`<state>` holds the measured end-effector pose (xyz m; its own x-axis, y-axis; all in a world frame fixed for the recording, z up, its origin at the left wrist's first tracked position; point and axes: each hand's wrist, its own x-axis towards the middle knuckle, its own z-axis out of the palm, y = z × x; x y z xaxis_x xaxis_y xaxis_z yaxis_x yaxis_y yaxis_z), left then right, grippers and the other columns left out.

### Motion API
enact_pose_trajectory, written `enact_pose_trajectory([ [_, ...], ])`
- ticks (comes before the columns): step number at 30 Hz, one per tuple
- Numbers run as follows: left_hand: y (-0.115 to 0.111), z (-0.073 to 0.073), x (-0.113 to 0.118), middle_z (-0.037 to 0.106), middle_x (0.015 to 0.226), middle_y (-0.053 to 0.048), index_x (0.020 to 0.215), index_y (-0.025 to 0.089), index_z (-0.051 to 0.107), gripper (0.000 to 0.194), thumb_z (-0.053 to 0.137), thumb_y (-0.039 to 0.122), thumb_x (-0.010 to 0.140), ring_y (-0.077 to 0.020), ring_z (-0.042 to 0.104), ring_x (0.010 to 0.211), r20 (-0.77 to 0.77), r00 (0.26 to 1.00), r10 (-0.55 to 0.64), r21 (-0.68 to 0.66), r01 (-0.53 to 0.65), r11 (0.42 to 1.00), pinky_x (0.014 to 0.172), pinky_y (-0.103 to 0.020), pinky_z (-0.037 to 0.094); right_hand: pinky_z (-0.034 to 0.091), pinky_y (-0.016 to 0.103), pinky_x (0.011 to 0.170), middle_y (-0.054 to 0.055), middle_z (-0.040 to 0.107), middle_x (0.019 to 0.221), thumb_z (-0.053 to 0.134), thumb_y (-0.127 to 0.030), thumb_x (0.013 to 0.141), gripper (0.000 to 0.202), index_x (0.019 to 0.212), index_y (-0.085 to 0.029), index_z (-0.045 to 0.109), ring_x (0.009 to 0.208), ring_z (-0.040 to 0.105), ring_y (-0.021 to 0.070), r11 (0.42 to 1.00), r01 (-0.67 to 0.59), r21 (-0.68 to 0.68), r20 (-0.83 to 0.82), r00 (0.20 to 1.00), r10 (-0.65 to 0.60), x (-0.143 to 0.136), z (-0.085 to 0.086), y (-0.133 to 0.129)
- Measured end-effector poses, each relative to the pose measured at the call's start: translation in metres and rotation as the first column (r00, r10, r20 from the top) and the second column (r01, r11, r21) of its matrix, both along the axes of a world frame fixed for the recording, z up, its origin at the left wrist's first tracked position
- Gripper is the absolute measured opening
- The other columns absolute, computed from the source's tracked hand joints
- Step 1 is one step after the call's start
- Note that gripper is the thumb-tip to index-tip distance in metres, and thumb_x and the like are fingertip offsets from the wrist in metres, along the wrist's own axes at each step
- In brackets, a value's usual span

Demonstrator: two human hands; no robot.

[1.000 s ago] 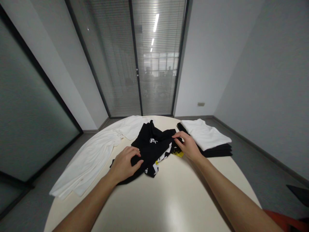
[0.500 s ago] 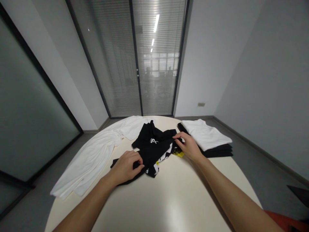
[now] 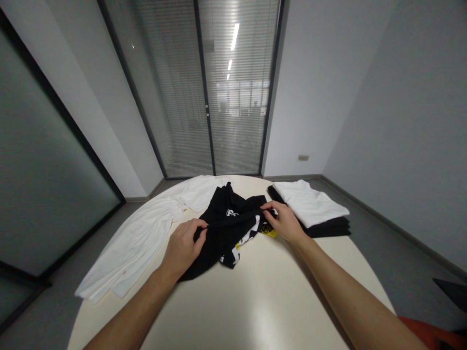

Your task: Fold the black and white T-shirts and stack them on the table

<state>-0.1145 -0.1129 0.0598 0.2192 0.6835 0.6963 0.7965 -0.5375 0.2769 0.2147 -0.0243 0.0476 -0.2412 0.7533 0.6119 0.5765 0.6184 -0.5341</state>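
Note:
A black garment (image 3: 226, 233) with a small white print and white and yellow patterned parts lies crumpled on the pale table (image 3: 237, 311). At its left side my left hand (image 3: 184, 245) pinches the black cloth between thumb and fingers. My right hand (image 3: 282, 219) pinches the garment's right edge, close to the yellow patterned part (image 3: 269, 230). Between the two hands the cloth forms a fold below the white print.
White garments (image 3: 138, 238) spread along the table's left edge. On the right, a folded white garment (image 3: 310, 201) tops a stack of black folded cloth (image 3: 330, 227). Something red (image 3: 430, 333) shows at the lower right, beyond the table.
My left hand has moved up and slightly left and now pinches the cloth, drawing a fold with it. The right hand has stayed nearly in place.

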Motion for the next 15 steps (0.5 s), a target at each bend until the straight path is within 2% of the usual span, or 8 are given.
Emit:
enact_pose_trajectory([
  [7,-0.002,0.001,0.004,0.069,0.093,-0.001,0.094,0.023,0.06,0.01,0.056,0.014,0.09,-0.0187,0.066,0.091,0.159,0.983,-0.094,-0.05,0.103,0.993,0.084,-0.032,0.052,0.049,0.032,0.07,0.003,0.072,0.086,0.058,-0.017,0.084,0.014,0.093,-0.022,0.068,0.075,0.065,0.0204,1.0,0.012,0.0,0.055,0.998,-0.012,0.0,-0.001,0.0],
  [9,-0.003,0.001,0.008,0.069,0.093,-0.001,0.093,0.023,0.06,0.01,0.058,0.014,0.09,-0.0182,0.066,0.091,0.227,0.968,-0.11,-0.072,0.129,0.989,0.085,-0.032,0.052,0.049,0.034,0.077,0.003,0.072,0.088,0.06,-0.015,0.081,0.017,0.094,-0.022,0.067,0.078,0.065,0.0211,0.999,-0.026,0.021,0.089,0.996,0.024,0.0,0.001,-0.001],
  [11,-0.005,0.001,0.011,0.069,0.093,-0.001,0.093,0.023,0.061,0.009,0.059,0.015,0.089,-0.0179,0.066,0.091,0.282,0.951,-0.125,-0.083,0.154,0.985,0.085,-0.032,0.052,0.047,0.039,0.089,0.004,0.072,0.097,0.063,-0.015,0.079,0.022,0.1,-0.022,0.067,0.09,0.065,0.0238,0.994,-0.087,0.06,0.137,0.987,0.078,0.0,0.004,-0.005],
  [15,-0.008,0.003,0.017,0.069,0.092,-0.002,0.093,0.023,0.061,0.007,0.061,0.017,0.089,-0.018,0.067,0.091,0.336,0.93,-0.15,-0.074,0.185,0.98,0.086,-0.032,0.053,0.04,0.047,0.102,0.007,0.071,0.114,0.068,-0.022,0.081,0.029,0.11,-0.025,0.068,0.11,0.061,0.0278,0.974,-0.203,0.095,0.227,0.958,0.178,-0.005,0.013,-0.014],
])
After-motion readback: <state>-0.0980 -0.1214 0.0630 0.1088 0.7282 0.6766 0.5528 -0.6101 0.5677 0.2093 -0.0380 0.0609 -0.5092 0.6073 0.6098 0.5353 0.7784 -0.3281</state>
